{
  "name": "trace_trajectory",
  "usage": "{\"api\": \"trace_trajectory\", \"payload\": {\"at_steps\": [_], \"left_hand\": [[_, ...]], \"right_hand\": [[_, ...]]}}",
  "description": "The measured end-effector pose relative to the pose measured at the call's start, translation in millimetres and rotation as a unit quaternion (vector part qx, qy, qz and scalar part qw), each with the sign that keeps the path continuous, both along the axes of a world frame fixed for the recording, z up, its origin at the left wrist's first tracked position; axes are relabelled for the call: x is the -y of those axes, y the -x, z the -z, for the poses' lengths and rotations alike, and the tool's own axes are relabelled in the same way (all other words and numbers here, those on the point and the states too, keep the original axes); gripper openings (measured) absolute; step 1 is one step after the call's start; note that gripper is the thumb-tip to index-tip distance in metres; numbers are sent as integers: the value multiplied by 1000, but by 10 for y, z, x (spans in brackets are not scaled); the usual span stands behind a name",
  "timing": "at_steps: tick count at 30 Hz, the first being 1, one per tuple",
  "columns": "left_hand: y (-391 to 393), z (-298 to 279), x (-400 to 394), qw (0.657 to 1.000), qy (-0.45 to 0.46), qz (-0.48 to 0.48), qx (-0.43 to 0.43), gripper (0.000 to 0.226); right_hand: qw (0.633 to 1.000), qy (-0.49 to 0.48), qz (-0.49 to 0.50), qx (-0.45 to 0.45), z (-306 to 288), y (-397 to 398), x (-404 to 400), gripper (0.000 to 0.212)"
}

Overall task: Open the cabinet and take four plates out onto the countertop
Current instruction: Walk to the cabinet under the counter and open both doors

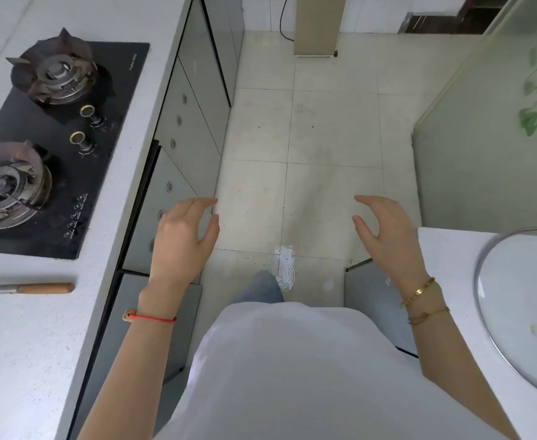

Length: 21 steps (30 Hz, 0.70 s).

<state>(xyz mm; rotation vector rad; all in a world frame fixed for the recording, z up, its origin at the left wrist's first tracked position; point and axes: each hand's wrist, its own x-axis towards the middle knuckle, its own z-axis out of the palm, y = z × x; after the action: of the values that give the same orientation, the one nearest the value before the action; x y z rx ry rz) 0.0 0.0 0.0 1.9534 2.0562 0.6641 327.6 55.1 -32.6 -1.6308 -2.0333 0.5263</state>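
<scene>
Grey cabinet fronts (194, 122) run below the white countertop (23, 344) on the left, all shut as far as I can see, with small round knobs. No plates are in view. My left hand (183, 239) hovers with fingers spread just in front of the lower cabinet fronts, touching nothing. My right hand (387, 233) hangs over the floor with fingers apart, holding nothing. A second grey cabinet (371, 300) sits under the right countertop (444, 265), below my right wrist.
A black two-burner gas hob (54, 147) is set into the left countertop. A knife with a wooden handle (38, 288) lies near the counter's edge. A glass lid (520, 312) rests on the right countertop. The tiled floor (324, 138) stretches ahead, with a frosted glass door (489, 147) on the right.
</scene>
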Motion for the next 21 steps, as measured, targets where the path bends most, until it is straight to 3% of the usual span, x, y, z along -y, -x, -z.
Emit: {"api": "trace_trajectory", "payload": {"at_steps": [12, 21], "left_hand": [[20, 194, -1028, 1000, 21, 8, 16, 28], [288, 193, -2692, 999, 38, 5, 29, 29]], "right_hand": [[999, 46, 24, 16, 147, 48, -961, 34], [999, 32, 29, 16, 145, 304, -2619, 34]]}}
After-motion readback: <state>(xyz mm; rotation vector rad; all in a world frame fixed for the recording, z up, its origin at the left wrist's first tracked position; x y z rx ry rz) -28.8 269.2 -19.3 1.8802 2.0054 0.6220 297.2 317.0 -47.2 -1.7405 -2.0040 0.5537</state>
